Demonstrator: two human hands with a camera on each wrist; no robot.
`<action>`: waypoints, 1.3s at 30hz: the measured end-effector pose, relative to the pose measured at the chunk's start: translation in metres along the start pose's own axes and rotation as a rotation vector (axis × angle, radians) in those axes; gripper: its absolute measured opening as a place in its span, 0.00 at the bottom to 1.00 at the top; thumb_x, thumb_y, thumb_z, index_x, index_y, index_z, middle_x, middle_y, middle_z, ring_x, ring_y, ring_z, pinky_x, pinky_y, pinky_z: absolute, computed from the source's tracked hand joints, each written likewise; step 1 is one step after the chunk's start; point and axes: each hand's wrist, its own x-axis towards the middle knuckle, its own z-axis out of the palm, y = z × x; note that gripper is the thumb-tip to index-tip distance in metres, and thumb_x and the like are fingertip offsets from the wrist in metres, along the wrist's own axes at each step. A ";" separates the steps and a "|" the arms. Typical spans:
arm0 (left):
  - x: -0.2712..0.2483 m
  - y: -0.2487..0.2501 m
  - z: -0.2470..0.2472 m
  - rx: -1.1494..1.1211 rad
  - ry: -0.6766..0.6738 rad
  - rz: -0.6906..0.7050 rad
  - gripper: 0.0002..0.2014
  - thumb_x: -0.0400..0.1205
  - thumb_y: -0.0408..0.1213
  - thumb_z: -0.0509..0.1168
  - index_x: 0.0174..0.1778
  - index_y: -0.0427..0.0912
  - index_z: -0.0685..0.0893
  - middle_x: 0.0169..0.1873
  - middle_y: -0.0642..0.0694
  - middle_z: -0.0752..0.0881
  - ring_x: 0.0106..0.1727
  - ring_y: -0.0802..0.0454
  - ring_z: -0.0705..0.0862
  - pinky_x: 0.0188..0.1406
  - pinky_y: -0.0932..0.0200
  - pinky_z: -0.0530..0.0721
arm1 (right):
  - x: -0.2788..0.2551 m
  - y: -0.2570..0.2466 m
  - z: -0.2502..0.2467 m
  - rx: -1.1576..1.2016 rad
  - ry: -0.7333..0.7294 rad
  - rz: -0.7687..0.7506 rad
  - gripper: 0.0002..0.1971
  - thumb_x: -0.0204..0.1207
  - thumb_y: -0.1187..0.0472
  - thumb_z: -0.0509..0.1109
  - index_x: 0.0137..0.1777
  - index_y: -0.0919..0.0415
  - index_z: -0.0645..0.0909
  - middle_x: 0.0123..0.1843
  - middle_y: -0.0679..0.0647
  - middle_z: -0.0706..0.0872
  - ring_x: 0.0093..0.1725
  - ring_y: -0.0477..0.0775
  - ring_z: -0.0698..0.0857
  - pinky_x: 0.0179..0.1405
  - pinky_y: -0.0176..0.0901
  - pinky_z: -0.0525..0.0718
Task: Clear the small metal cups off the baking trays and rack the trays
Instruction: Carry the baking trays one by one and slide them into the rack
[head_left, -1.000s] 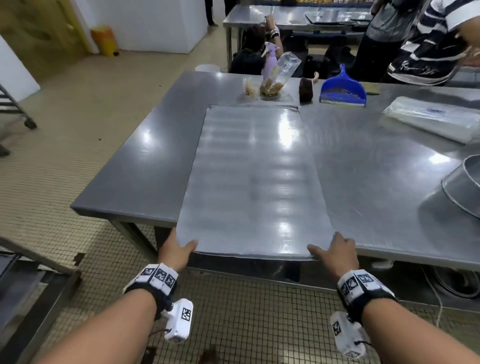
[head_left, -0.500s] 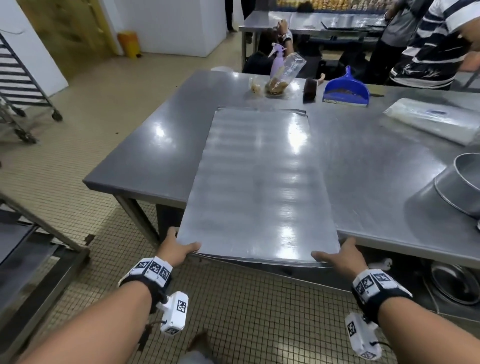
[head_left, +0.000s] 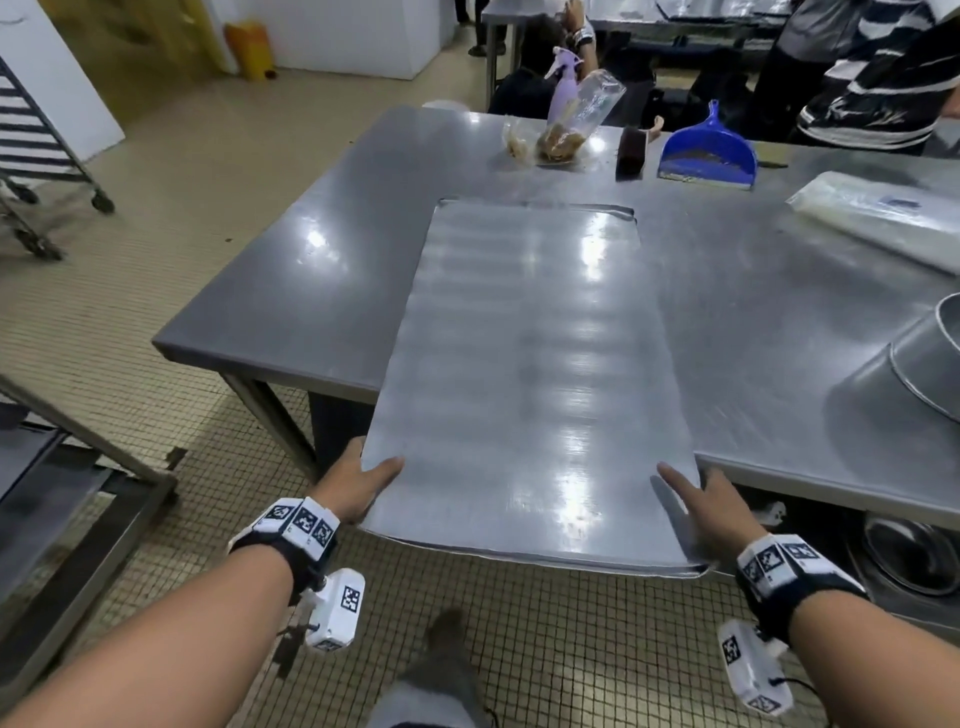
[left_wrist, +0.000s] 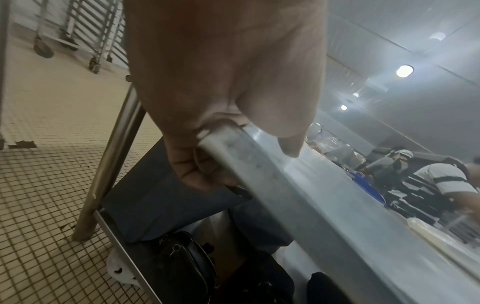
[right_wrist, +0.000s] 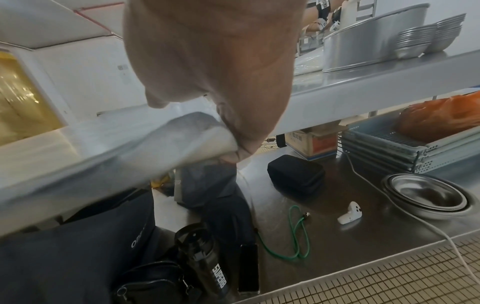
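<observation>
A large bare metal baking tray (head_left: 524, 374) lies lengthwise on the steel table (head_left: 291, 291), its near end sticking out past the table's front edge. My left hand (head_left: 358, 486) grips the tray's near left corner (left_wrist: 228, 144), thumb on top and fingers curled beneath. My right hand (head_left: 706, 499) grips the near right corner (right_wrist: 192, 131) the same way. No small metal cups show on the tray. A wheeled tray rack (head_left: 31, 150) stands at the far left across the tiled floor.
A big metal bowl (head_left: 914, 364) lies at the table's right edge, with a plastic-wrapped pack (head_left: 878, 218), blue dustpan (head_left: 709, 150), brush and spray bottle at the back. Another rack frame (head_left: 78, 467) is near my left. Bags and bowls (right_wrist: 426, 195) fill the lower shelf. People stand behind.
The tray has slid toward me, so more of its near end overhangs the table's edge. Both hands keep their hold on the corners, and my view has backed away and swung left.
</observation>
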 end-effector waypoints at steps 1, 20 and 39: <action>0.007 0.002 -0.001 -0.021 -0.003 -0.007 0.29 0.83 0.51 0.70 0.76 0.44 0.70 0.63 0.46 0.84 0.58 0.49 0.84 0.52 0.52 0.82 | 0.005 -0.001 0.000 -0.031 -0.002 -0.005 0.44 0.75 0.31 0.67 0.82 0.60 0.65 0.79 0.64 0.72 0.75 0.64 0.75 0.74 0.53 0.73; 0.048 0.012 -0.002 -0.059 0.086 0.085 0.24 0.80 0.48 0.74 0.69 0.47 0.77 0.58 0.52 0.86 0.60 0.50 0.85 0.60 0.49 0.82 | 0.015 -0.007 0.009 0.170 0.087 -0.007 0.35 0.82 0.38 0.64 0.80 0.62 0.68 0.76 0.56 0.77 0.76 0.60 0.75 0.76 0.58 0.71; -0.016 -0.015 0.030 -0.193 0.228 0.040 0.14 0.88 0.50 0.61 0.60 0.44 0.81 0.51 0.44 0.88 0.52 0.45 0.87 0.47 0.49 0.83 | -0.029 0.035 -0.009 0.064 0.165 -0.105 0.24 0.80 0.39 0.66 0.65 0.57 0.81 0.55 0.51 0.88 0.50 0.51 0.87 0.49 0.52 0.85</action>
